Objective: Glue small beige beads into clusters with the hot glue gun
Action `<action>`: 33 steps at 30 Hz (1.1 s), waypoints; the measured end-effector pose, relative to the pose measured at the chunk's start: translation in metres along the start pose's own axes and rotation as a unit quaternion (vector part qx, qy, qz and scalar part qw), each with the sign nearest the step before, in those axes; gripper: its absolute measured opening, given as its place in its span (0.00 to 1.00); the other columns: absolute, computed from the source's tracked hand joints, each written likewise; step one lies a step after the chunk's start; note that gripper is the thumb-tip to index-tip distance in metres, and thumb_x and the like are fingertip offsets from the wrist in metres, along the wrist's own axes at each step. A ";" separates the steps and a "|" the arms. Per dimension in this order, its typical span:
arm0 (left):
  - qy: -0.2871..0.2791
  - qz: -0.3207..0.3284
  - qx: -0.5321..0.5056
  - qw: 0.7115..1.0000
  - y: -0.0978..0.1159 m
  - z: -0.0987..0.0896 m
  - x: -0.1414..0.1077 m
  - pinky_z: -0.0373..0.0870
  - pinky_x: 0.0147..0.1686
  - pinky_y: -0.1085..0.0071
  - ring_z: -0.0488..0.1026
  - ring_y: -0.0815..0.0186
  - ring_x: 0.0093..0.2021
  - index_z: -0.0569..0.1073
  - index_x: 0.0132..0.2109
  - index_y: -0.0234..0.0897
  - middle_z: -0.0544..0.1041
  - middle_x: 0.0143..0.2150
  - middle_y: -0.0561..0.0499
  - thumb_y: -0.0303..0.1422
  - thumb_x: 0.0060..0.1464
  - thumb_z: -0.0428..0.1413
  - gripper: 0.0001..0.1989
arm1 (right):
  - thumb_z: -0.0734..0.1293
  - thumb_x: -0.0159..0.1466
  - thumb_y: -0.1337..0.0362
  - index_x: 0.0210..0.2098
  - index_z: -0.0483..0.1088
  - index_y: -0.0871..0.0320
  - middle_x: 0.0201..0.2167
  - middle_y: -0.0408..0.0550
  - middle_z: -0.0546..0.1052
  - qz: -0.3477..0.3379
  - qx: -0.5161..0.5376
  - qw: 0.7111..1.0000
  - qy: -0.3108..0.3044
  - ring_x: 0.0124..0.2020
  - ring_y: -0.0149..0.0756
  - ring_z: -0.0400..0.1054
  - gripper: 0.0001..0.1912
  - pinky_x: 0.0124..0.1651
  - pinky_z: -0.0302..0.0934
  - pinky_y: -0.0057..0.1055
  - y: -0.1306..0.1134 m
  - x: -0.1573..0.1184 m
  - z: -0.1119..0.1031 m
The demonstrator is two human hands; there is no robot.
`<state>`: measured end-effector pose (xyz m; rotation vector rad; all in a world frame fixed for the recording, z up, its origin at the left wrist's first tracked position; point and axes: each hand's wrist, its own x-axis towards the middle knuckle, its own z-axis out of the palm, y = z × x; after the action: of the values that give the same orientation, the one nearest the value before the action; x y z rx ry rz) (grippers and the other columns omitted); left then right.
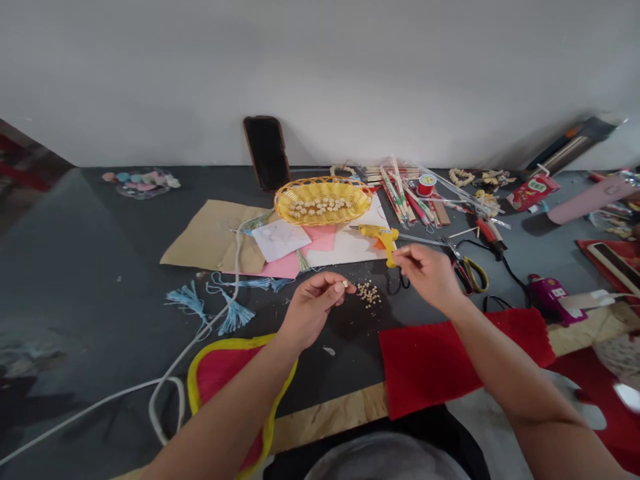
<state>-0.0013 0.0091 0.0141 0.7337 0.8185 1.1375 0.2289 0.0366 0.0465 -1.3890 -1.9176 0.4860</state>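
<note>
My left hand (316, 303) is closed in a pinch around a small pale bead (345, 284), held above the dark table. My right hand (429, 272) is raised with thumb and fingertips pressed together; whatever is between them is too small to make out. Just beyond those fingertips lies a yellow glue gun (379, 233), its handle close to them. Between my hands is a little heap of tiny beige beads (369, 293). Farther back, a yellow woven basket (283, 205) holds several small pale pieces.
A phone (267, 153) leans on the wall. Blue tassels (235, 317) and a white cable (173, 367) lie left. Red cloth (425, 367) sits under my right forearm. Scissors (470, 273), a red thread spool (427, 185) and a purple adapter (553, 299) are right.
</note>
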 end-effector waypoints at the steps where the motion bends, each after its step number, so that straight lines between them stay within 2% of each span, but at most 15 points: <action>1: 0.002 0.005 -0.008 1.000 0.000 -0.001 0.001 0.62 0.28 0.74 0.65 0.73 0.25 0.79 0.31 0.35 0.80 0.31 0.48 0.36 0.43 0.68 0.10 | 0.65 0.64 0.60 0.31 0.72 0.58 0.26 0.44 0.77 0.023 -0.036 0.999 0.011 0.24 0.30 0.68 0.09 0.29 0.59 0.26 0.007 0.003 -0.008; 3: 0.001 0.012 -0.017 1.000 -0.001 -0.002 0.003 0.61 0.28 0.73 0.64 0.74 0.25 0.79 0.31 0.34 0.79 0.33 0.48 0.36 0.44 0.67 0.10 | 0.66 0.62 0.54 0.26 0.68 0.57 0.21 0.43 0.74 0.068 -0.103 0.992 0.012 0.22 0.31 0.66 0.14 0.27 0.56 0.27 0.021 0.010 -0.017; 4: 0.000 0.013 -0.021 1.000 -0.002 -0.003 0.004 0.61 0.28 0.73 0.64 0.74 0.25 0.79 0.31 0.34 0.79 0.33 0.48 0.36 0.44 0.67 0.10 | 0.67 0.62 0.52 0.27 0.68 0.57 0.22 0.44 0.75 0.084 -0.126 0.988 -0.006 0.23 0.32 0.67 0.15 0.27 0.55 0.27 0.027 0.014 -0.018; 8: -0.003 0.007 -0.027 1.000 -0.005 -0.006 0.007 0.59 0.28 0.74 0.63 0.74 0.25 0.79 0.32 0.34 0.77 0.31 0.50 0.36 0.44 0.68 0.10 | 0.64 0.63 0.48 0.44 0.66 0.58 0.32 0.50 0.79 0.125 -0.146 0.976 -0.106 0.32 0.40 0.73 0.20 0.32 0.57 0.29 0.041 0.031 -0.004; 11: 0.000 0.010 -0.026 1.000 -0.007 -0.007 0.008 0.58 0.28 0.74 0.63 0.75 0.25 0.79 0.31 0.33 0.77 0.32 0.50 0.36 0.44 0.68 0.10 | 0.65 0.60 0.46 0.46 0.65 0.59 0.35 0.54 0.79 0.175 -0.149 0.963 -0.138 0.35 0.45 0.73 0.24 0.33 0.56 0.32 0.045 0.043 0.011; 13: 0.001 0.009 -0.027 1.000 -0.007 -0.008 0.008 0.58 0.28 0.74 0.63 0.75 0.25 0.79 0.30 0.34 0.77 0.32 0.50 0.36 0.44 0.68 0.10 | 0.70 0.54 0.49 0.43 0.65 0.58 0.33 0.53 0.78 0.221 -0.117 0.960 -0.124 0.35 0.46 0.72 0.25 0.32 0.55 0.32 0.047 0.049 0.017; 16: -0.005 0.003 -0.026 1.000 -0.008 -0.009 0.008 0.58 0.28 0.74 0.63 0.75 0.25 0.79 0.31 0.34 0.76 0.31 0.51 0.36 0.45 0.67 0.10 | 0.75 0.47 0.56 0.37 0.65 0.57 0.29 0.47 0.76 0.272 -0.058 0.957 -0.086 0.32 0.41 0.71 0.23 0.31 0.54 0.29 0.052 0.052 0.019; 20: -0.006 -0.002 -0.021 1.000 -0.008 -0.009 0.007 0.57 0.28 0.74 0.63 0.74 0.25 0.78 0.31 0.33 0.76 0.31 0.50 0.36 0.45 0.67 0.10 | 0.74 0.47 0.58 0.30 0.63 0.57 0.28 0.43 0.73 0.292 0.015 0.955 -0.043 0.29 0.33 0.67 0.19 0.29 0.54 0.26 0.057 0.048 0.014; 23: -0.005 -0.008 -0.020 1.000 -0.008 -0.009 0.007 0.57 0.28 0.74 0.63 0.74 0.25 0.78 0.31 0.33 0.76 0.31 0.50 0.36 0.44 0.68 0.11 | 0.75 0.47 0.58 0.29 0.62 0.57 0.25 0.39 0.70 0.305 0.121 0.945 0.003 0.26 0.29 0.64 0.19 0.27 0.56 0.24 0.057 0.040 0.009; 26: -0.003 -0.014 -0.019 1.000 -0.009 -0.009 0.007 0.57 0.28 0.74 0.62 0.74 0.25 0.79 0.31 0.33 0.76 0.31 0.50 0.36 0.44 0.68 0.11 | 0.76 0.47 0.54 0.30 0.60 0.55 0.23 0.36 0.68 0.313 0.272 0.909 0.044 0.23 0.26 0.64 0.23 0.26 0.62 0.23 0.054 0.029 0.003; 28: -0.004 -0.021 -0.018 1.000 -0.009 -0.008 0.006 0.56 0.28 0.74 0.62 0.74 0.25 0.79 0.31 0.33 0.76 0.30 0.50 0.36 0.44 0.68 0.11 | 0.75 0.47 0.52 0.31 0.59 0.54 0.23 0.36 0.69 0.316 0.350 0.880 0.049 0.23 0.27 0.66 0.24 0.26 0.66 0.24 0.052 0.020 0.002; 31: -0.004 -0.027 -0.016 0.999 -0.008 -0.007 0.005 0.57 0.28 0.74 0.62 0.74 0.25 0.79 0.30 0.33 0.76 0.30 0.50 0.36 0.44 0.68 0.11 | 0.74 0.48 0.52 0.33 0.64 0.56 0.26 0.42 0.72 0.327 0.425 0.844 0.025 0.25 0.27 0.67 0.22 0.24 0.67 0.21 0.052 0.010 0.001; 33: -0.001 -0.023 -0.017 1.000 -0.007 -0.007 0.005 0.58 0.28 0.74 0.63 0.74 0.25 0.79 0.30 0.33 0.77 0.30 0.50 0.36 0.43 0.68 0.11 | 0.74 0.50 0.54 0.35 0.68 0.59 0.27 0.45 0.73 0.341 0.495 0.799 -0.015 0.24 0.25 0.66 0.19 0.21 0.65 0.18 0.054 0.005 0.002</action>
<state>-0.0032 0.0124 0.0041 0.6853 0.8087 1.1061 0.2622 0.0601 0.0114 -1.2344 -0.7863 1.5807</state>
